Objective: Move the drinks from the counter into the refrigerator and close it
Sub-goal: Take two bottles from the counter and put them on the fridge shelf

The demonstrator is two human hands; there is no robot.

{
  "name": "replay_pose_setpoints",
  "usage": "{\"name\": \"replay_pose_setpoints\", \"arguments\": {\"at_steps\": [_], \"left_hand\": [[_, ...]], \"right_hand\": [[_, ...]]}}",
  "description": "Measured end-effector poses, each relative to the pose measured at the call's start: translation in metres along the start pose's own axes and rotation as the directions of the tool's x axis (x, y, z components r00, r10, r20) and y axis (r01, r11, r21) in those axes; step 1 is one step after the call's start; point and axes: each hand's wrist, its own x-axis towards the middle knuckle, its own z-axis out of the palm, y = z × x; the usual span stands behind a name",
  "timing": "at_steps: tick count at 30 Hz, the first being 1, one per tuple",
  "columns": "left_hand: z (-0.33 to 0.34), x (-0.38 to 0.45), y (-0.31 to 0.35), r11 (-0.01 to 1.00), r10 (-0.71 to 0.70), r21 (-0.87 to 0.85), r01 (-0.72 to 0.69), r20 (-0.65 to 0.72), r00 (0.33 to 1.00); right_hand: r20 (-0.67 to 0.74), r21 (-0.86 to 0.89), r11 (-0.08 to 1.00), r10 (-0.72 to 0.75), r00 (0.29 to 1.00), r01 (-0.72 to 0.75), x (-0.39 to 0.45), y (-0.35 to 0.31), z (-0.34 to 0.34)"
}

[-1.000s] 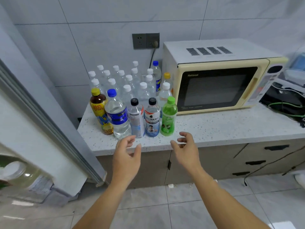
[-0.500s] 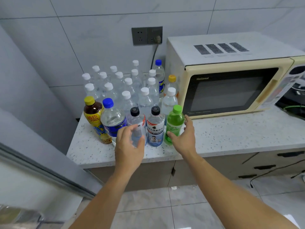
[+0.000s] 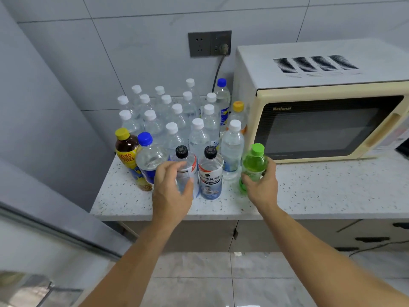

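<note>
Many drink bottles stand on the speckled counter (image 3: 309, 196). In the front row are a brown tea bottle with a yellow cap (image 3: 126, 149), a blue-capped water bottle (image 3: 148, 156), two black-capped bottles and a green bottle (image 3: 253, 165). My left hand (image 3: 171, 191) wraps around the left black-capped bottle (image 3: 184, 160). My right hand (image 3: 262, 185) grips the green bottle low on its body. The second black-capped bottle (image 3: 210, 171) stands between my hands. Several white-capped water bottles (image 3: 177, 116) fill the rows behind. The open refrigerator door (image 3: 44, 240) shows at the lower left.
A cream microwave (image 3: 321, 111) sits on the counter right of the bottles, plugged into a wall socket (image 3: 209, 43). Drawers (image 3: 371, 239) lie under the counter. Grey tiled floor (image 3: 221, 280) is below me.
Both hands reached forward from in front of the counter edge and closed on bottles: the left on a black-capped bottle, the right on the green one. The view moved closer.
</note>
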Motion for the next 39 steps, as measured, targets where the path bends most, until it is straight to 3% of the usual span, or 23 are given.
{"name": "replay_pose_setpoints", "arguments": {"at_steps": [5,7,9,11,13,16,18,21,26,35,39], "left_hand": [[-0.01,0.028,0.006,0.993,-0.002,0.12,0.0,0.017,1.0],[-0.011,0.035,0.007,0.984,-0.009,0.181,-0.001,0.053,0.999],[-0.01,0.038,0.008,0.963,-0.015,0.269,-0.019,0.125,0.992],[-0.009,0.041,0.009,0.94,-0.043,0.341,-0.028,0.198,0.979],[-0.006,0.046,0.01,0.93,-0.069,0.368,-0.022,0.234,0.97],[-0.004,0.056,0.013,0.924,-0.107,0.383,-0.004,0.268,0.957],[-0.004,0.06,0.014,0.929,-0.114,0.37,0.003,0.278,0.954],[-0.007,0.058,0.013,0.938,-0.086,0.345,-0.009,0.257,0.963],[-0.008,0.053,0.011,0.959,-0.061,0.284,-0.011,0.243,0.968],[-0.007,0.042,0.012,0.996,-0.038,0.092,0.019,0.209,0.977],[0.0,0.031,0.012,0.999,-0.007,0.043,-0.002,0.21,0.978]], "right_hand": [[0.08,0.002,1.0,0.014,0.997,-0.014,0.01,-0.006,-0.01],[0.041,0.013,0.999,-0.046,0.998,0.046,0.005,-0.018,-0.011],[-0.114,-0.036,0.978,-0.208,0.971,0.206,0.0,-0.039,-0.011],[-0.231,-0.087,0.895,-0.445,0.865,0.438,-0.004,-0.067,-0.01],[-0.206,-0.045,0.809,-0.581,0.787,0.586,-0.007,-0.092,-0.004],[0.08,0.064,0.853,-0.521,0.85,0.518,-0.015,-0.114,0.008],[0.268,-0.012,0.896,-0.425,0.865,0.444,-0.018,-0.113,0.018],[0.4,-0.069,0.919,-0.33,0.855,0.387,-0.017,-0.11,0.028],[0.439,-0.123,0.948,-0.214,0.872,0.294,-0.011,-0.111,0.033],[0.315,-0.038,0.942,-0.306,0.898,0.334,-0.016,-0.097,0.004],[0.307,-0.066,0.954,-0.258,0.916,0.291,-0.023,-0.083,-0.004]]}}
